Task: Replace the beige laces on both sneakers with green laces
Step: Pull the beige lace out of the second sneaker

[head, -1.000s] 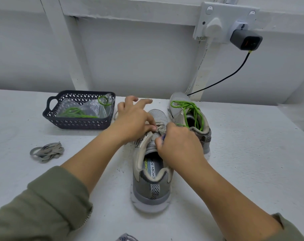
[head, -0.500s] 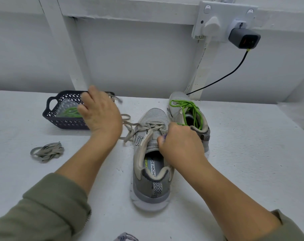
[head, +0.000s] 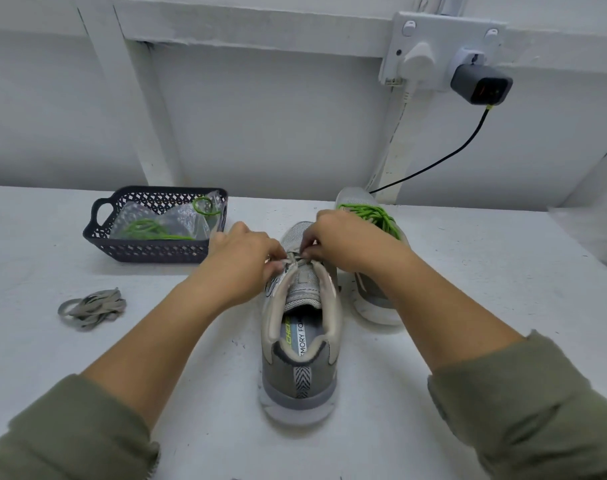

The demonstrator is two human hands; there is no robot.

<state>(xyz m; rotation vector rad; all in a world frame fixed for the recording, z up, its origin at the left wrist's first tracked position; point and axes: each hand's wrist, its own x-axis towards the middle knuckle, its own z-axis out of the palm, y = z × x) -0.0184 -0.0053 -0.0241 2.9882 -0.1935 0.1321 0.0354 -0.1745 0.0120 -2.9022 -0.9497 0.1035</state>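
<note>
At the centre of the table (head: 468, 306) the near sneaker (head: 300, 341) stands heel toward the viewer; left hand (head: 243, 261) and right hand (head: 347, 237) each pinch its beige lace (head: 292, 260) at the forward eyelets. The lace appears soft, light and limp: best gripped close to an eyelet.

Bench (head: 485, 289): bare stretch right of the sneakers, passable from front edge to wall.
Left side: dark basket (head: 101, 237) at the back and lace bundle (head: 92, 308) nearer, with a gap between.
Centre: near sneaker (head: 300, 375) beside far sneaker (head: 350, 199); left hand (head: 243, 261) and right hand (head: 347, 240) pinch the beige lace (head: 295, 259), barring the way across.
Back: black cable (head: 444, 159) slants down behind the far sneaker.
</note>
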